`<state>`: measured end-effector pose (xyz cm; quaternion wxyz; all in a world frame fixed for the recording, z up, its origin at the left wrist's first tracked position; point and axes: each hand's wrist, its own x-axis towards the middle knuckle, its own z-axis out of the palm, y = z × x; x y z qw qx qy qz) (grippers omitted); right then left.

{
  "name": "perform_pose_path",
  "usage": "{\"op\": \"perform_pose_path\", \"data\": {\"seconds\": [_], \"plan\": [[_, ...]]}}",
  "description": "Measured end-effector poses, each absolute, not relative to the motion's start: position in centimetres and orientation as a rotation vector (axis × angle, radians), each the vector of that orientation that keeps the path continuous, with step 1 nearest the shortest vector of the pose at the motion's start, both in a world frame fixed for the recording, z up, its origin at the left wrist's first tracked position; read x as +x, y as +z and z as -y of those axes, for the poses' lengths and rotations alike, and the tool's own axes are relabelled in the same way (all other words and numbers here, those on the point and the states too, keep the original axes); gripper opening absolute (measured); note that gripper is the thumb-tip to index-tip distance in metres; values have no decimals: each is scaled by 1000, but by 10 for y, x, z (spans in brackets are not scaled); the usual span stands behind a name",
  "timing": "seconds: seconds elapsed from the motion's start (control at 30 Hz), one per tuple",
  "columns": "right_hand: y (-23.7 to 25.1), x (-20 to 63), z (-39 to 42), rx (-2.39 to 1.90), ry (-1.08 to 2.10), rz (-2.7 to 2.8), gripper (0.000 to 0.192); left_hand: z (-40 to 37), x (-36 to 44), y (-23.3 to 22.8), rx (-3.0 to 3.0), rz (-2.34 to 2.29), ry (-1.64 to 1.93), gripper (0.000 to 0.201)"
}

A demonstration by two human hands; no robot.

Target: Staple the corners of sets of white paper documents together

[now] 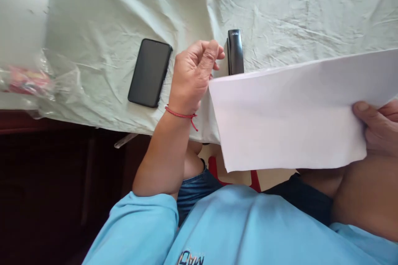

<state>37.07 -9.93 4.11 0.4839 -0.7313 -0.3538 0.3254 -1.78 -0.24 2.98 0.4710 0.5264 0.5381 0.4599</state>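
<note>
White paper sheets (289, 120), stacked loosely, tilt over the table's front edge and my lap. Their right end is gripped by my right hand (377, 126), thumb on top and the other fingers partly hidden. Beside the upper left corner of the paper is my left hand (195, 70), closed with curled fingers. Whatever it may hold is hidden from view. A black stapler (236, 49) lies just beyond the paper, its near end covered by the sheets. To the left of my left hand rests a black smartphone (149, 72), screen dark.
A wrinkled pale green cloth (280, 12) covers the table. At the far left lies a clear plastic bag (62, 78) with something reddish in it. Dark brown furniture (40, 165) stands below the left edge. Part of a red stool (214, 169) shows between my legs.
</note>
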Motion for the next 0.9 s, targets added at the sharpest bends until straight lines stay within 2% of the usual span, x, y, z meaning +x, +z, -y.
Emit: {"op": "perform_pose_path", "data": {"seconds": [0.23,0.4,0.53,0.6,0.67,0.9], "plan": [[28,379,85,-1684,573,809,46,9,-18,48,1293,-1318,895,79],[25,387,78,-1697,527,862,51,13,-24,51,1299,-1165,729,60],[26,386,75,-1701,537,842,56,14,-31,53,1303,-1052,607,54],[27,381,75,-1688,579,818,46,15,-34,55,1297,-1028,591,51],[28,375,75,-1654,622,807,37,16,-35,57,1299,-1034,594,52],[26,366,73,-1642,668,805,37,15,-36,57,1379,-1145,603,62]]}}
